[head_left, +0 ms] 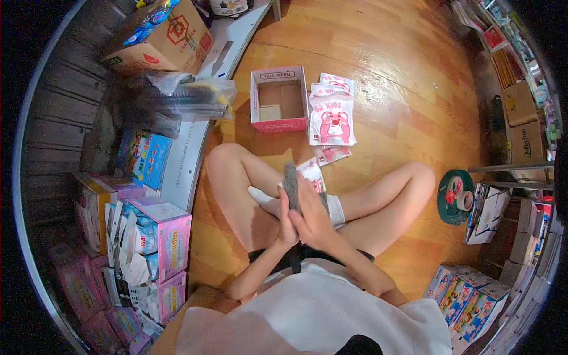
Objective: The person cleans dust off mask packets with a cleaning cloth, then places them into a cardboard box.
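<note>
Both my hands meet above my crossed legs, pressed from either side against a folded grey cloth (291, 182). My left hand (287, 223) lies along its left side with the fingers pointing away from me. On the other side, my right hand (312, 218) covers much of the cloth, so its full shape is hidden. Just beyond the fingers, a white packet with a pink print (312, 171) lies partly hidden. Farther ahead, several white and pink "KIDS" bags (332, 120) lie overlapping on the floor. To their left stands an open pink box (280, 125), with a small pale item inside.
A panel ledge (177, 165) runs along the left, bearing a cardboard carton (168, 44) and plastic-wrapped goods (183, 97). Pink boxes (173, 242) are stacked near my left side. On the right are tape rolls in a green round container (444, 204), colourful boxes (467, 299) and shelves.
</note>
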